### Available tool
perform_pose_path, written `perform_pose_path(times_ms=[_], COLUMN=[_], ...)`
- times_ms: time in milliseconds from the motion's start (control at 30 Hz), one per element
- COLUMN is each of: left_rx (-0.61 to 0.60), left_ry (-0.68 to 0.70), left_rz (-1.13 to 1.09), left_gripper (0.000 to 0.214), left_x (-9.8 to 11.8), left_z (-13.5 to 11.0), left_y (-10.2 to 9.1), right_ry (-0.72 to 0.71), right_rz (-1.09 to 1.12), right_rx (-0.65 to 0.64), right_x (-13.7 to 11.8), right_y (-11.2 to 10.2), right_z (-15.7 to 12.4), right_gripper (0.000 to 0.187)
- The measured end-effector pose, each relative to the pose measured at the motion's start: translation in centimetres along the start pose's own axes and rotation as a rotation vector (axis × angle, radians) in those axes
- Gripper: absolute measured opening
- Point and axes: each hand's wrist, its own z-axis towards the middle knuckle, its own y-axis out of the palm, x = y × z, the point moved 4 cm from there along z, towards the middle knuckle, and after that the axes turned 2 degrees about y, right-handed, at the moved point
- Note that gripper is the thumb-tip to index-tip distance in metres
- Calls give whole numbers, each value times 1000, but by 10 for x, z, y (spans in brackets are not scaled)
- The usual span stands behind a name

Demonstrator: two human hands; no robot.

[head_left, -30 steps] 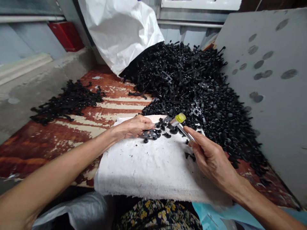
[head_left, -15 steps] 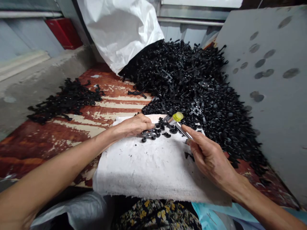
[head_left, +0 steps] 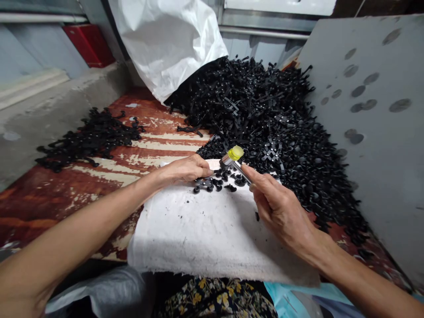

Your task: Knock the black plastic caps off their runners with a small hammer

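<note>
My right hand is closed around the metal handle of a small mallet with a yellow face. The mallet's head hovers over or touches the small black parts at the far edge of a white cloth; I cannot tell which. Close to it, my left hand pinches a black linked plastic part, which lies on the cloth. Its far end is hidden behind the fingers and the mallet head. Several loose black round-headed pieces lie around it on the white cloth.
Behind the cloth rises a large heap of black parts, spilling from a white sack. A smaller pile of linked black parts lies left on the worn red-brown tabletop. A grey spotted panel stands at the right.
The mallet has moved left and slightly away from me, its head now nearer my left hand. My left hand keeps its pinch and has barely moved.
</note>
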Motion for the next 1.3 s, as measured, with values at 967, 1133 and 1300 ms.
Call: perform_pose_path(times_ms=[967, 1133, 1300], left_rx=[3, 83, 64], left_ry=[-117, -450, -520], left_rz=[-336, -643, -947], left_gripper=[34, 19, 11], left_x=[-7, -5, -11], left_z=[-3, -15, -26], left_y=[3, 2, 1], right_ry=[-40, 108, 510], right_rz=[-137, 191, 595], right_rx=[-67, 90, -116], right_x=[-8, -4, 4], right_y=[6, -10, -5], right_z=[3, -4, -18], right_gripper=[54, 46, 43])
